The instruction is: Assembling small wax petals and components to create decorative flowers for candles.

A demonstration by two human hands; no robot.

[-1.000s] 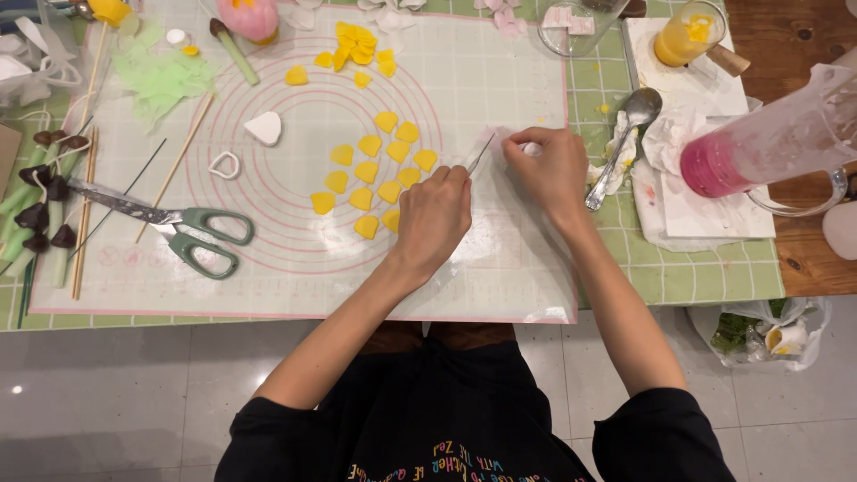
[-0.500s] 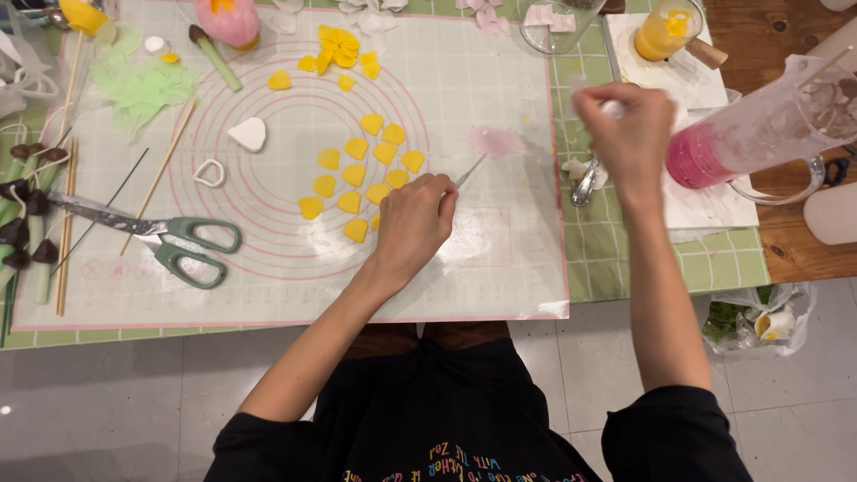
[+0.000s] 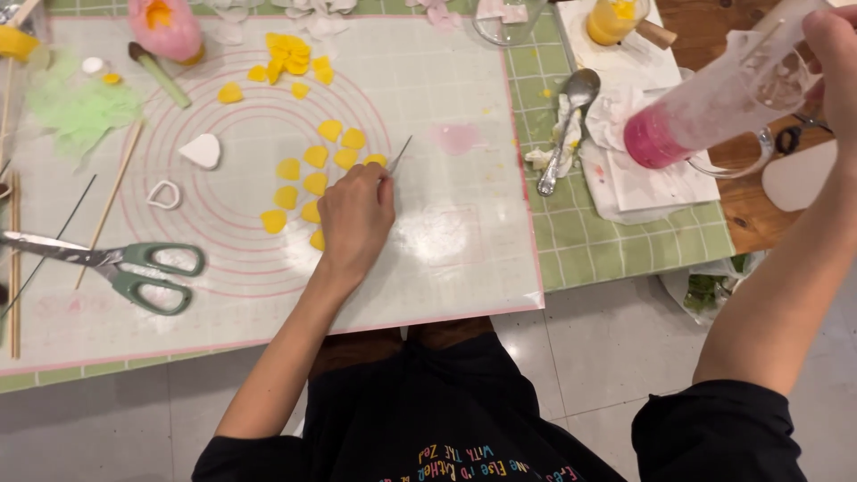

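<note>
Two hands are at work over a translucent mat (image 3: 464, 268) printed with pink rings. The left hand (image 3: 355, 219) rests knuckles-up on the mat, fingers curled around a thin needle tool (image 3: 400, 153) whose point sticks out toward 1 o'clock. Yellow petals (image 3: 314, 183) lie scattered in a loose arc just beside that hand, from 9 to 12 o'clock of it, and one at its fingertips seems to touch them. A faint pink patch (image 3: 457, 137) sits on the mat at 1 o'clock of the needle's tip, near it but apart. The right hand (image 3: 835, 54) is raised at the top right edge of the view, closed around the upper end of a clear tube (image 3: 714, 103), which tilts down toward 8 o'clock and holds pink stuff in its lower end. Under the tube are white paper towels (image 3: 643, 174) and the rim of a glass cup (image 3: 728, 171); a spoon (image 3: 567, 120) lies at 9 o'clock of the towels on a green checked cloth (image 3: 607, 241). At 9 o'clock of the left hand lie a white heart (image 3: 201, 150) and a small heart cutter (image 3: 164, 194), and farther out green-handled scissors (image 3: 116, 263) and wooden skewers (image 3: 107, 210). More yellow pieces are heaped at 12 o'clock (image 3: 290, 54), next to a pink flower (image 3: 165, 27) and green tuft (image 3: 80, 105).
</note>
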